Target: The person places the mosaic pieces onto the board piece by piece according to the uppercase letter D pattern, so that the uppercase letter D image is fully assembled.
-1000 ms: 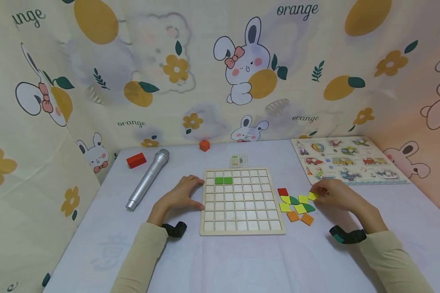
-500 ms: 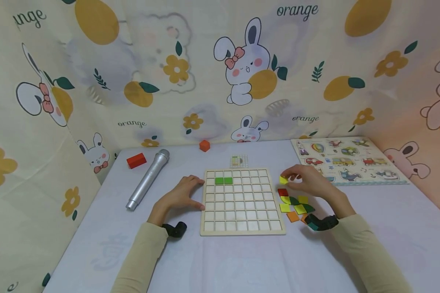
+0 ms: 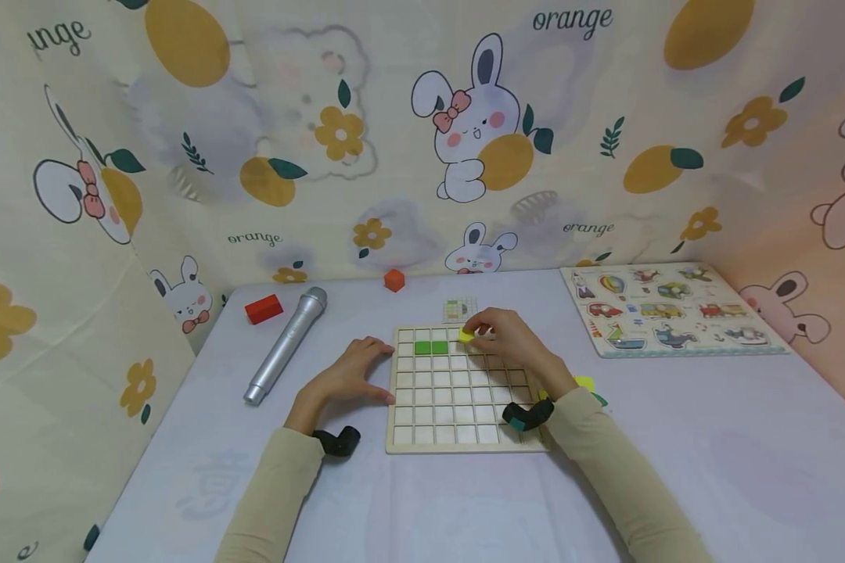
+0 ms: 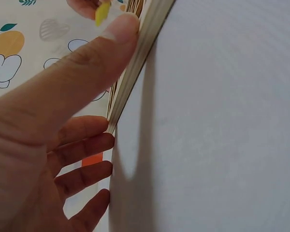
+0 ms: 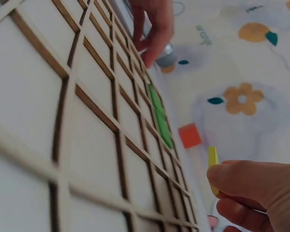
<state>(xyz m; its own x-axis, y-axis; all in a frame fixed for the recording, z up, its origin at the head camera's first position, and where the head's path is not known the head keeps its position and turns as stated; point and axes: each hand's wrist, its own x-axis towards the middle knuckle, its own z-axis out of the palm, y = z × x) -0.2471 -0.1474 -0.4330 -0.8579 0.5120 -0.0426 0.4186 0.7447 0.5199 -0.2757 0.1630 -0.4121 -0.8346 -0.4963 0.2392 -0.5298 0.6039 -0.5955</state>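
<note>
So the right hand (image 3: pixel 508 338) is pinching a little yellow tile (image 3: pixel 467 335) at its fingertips, held just above the far rows of the wooden grid board (image 3: pixel 458 438), right beside the two green tiles (image 3: pixel 431 347) already sitting in the second row; from the head view the tile looks roughly flat with a corner poking left toward the green ones, but the right wrist view shows the yellow tile (image 5: pixel 212 169) edge-on, its long edge running up and down past the fingertips, so it's tipped rather than lying level, and I can't tell if it touches the board at all; the left hand (image 3: pixel 348 375) rests at the board's left edge, fingers relaxed and spread, not gripping anything; the left wrist view is the one that shows the thumb (image 4: pixel 106 43) pressed right against the board's rim (image 4: pixel 140 58), which the head view doesn't make clear; the wrist views also lose the leftover pile, while the head view shows a bit of yellow and green (image 3: pixel 586 385) peeking out right of the board behind the right sleeve; compared with a second ago, the right hand was over at that pile on the board's right side picking the tile up, half a second ago it was mid-air off the board's far right corner, and now it's over the grid; left hand hasn't budged.
</note>
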